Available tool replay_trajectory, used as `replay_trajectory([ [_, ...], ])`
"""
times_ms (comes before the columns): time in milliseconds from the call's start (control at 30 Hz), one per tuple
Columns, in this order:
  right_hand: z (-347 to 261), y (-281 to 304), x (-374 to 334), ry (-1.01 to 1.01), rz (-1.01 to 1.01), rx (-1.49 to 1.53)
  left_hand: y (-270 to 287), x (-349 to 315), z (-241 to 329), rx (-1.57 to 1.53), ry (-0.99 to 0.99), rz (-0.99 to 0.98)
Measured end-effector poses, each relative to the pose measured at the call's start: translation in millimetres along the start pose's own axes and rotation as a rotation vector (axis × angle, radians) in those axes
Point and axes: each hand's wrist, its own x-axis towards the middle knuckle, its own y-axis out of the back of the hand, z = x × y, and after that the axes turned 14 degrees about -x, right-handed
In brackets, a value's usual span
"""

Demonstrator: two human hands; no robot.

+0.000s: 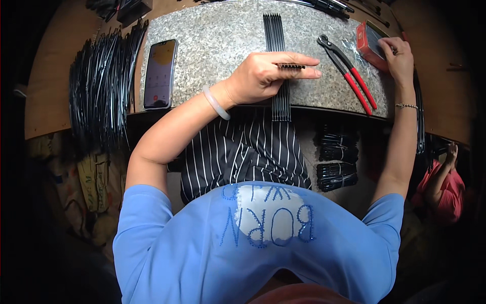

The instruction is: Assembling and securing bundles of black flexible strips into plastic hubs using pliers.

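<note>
My left hand (268, 75) lies flat across a row of thin black rods (276, 33) on a grey speckled stone slab (217, 35). It pinches a small black comb-like strip (291, 66) between thumb and fingers. The rods hang over the slab's near edge. A pale bangle sits on that wrist. At the slab's far right corner, my right hand (400, 58) reaches into a red box (368, 39); its fingers rest on the box's contents. What it grips is hidden.
Red-handled pincers (349, 73) lie right of the rods. A phone (160, 73) with a lit screen lies at the slab's left end. Bundled black wires (101, 86) pile at the left. Tied black bundles (336, 162) sit below the bench. Another person in pink (443, 185) sits at the right.
</note>
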Motion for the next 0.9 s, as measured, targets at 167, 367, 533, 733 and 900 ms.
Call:
replay_trajectory([
  [167, -99, 33, -37, 0.052, 0.095, 0.506, 2, -2, 2, 0.028, 0.032, -0.023],
  [367, -161, 48, -74, 0.385, 0.158, 0.451, 0, 1, 2, 0.004, -0.001, -0.019],
  [533, -165, 47, -75, 0.382, 0.173, 0.459, -4, 0, 2, -0.027, -0.006, 0.037],
  [733, -167, 48, -75, 0.373, 0.174, 0.497, -2, -1, 1, -0.016, -0.009, 0.038],
  [900, -167, 50, -74, 0.386, 0.131, 0.495, -2, -2, 0, -0.012, 0.0, 0.041],
])
